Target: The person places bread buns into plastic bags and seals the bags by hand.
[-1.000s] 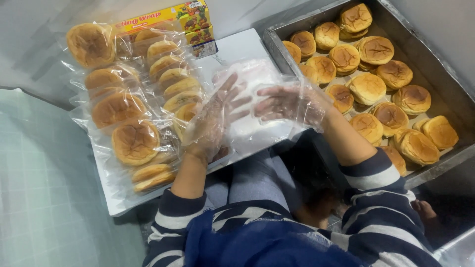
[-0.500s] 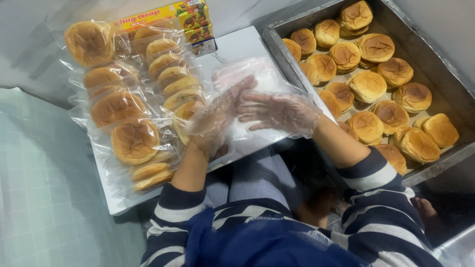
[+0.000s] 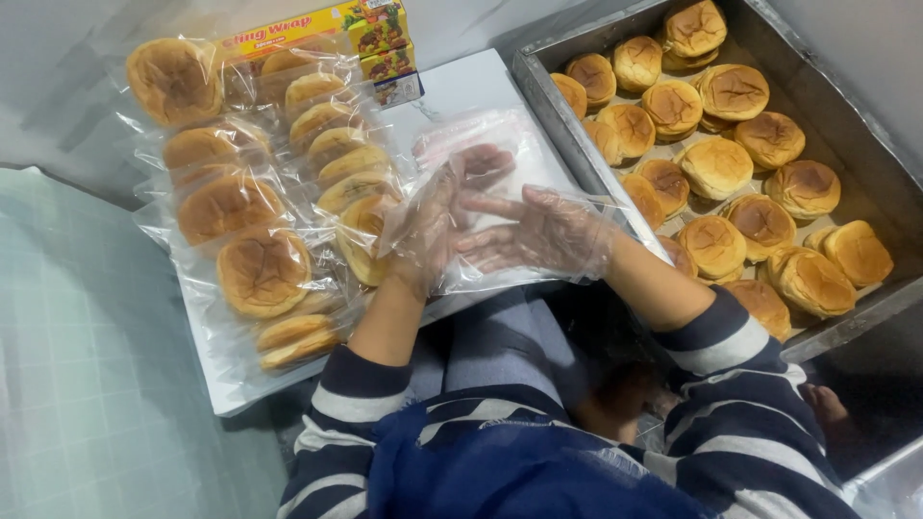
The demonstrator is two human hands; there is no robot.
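Both my hands wear thin clear plastic gloves and meet over a stack of empty clear plastic bags (image 3: 510, 144) on a white board (image 3: 471, 86). My left hand (image 3: 437, 216) curls its fingers onto the top bag. My right hand (image 3: 538, 235) lies flat beside it, fingers spread and pointing left, touching the left hand and the bag. Several buns wrapped in clear bags (image 3: 255, 269) lie in rows on the left part of the board. A metal tray (image 3: 548, 91) at the right holds several unwrapped golden buns (image 3: 716, 168).
A yellow box of cling film (image 3: 317, 29) lies at the board's far edge. A pale tiled floor (image 3: 87, 384) is at the left. My striped sleeves and blue clothing fill the bottom, and my legs are under the board's near edge.
My right hand has moved left from beside the tray to meet my left hand over the bags. My left hand's fingers have curled onto the top bag.
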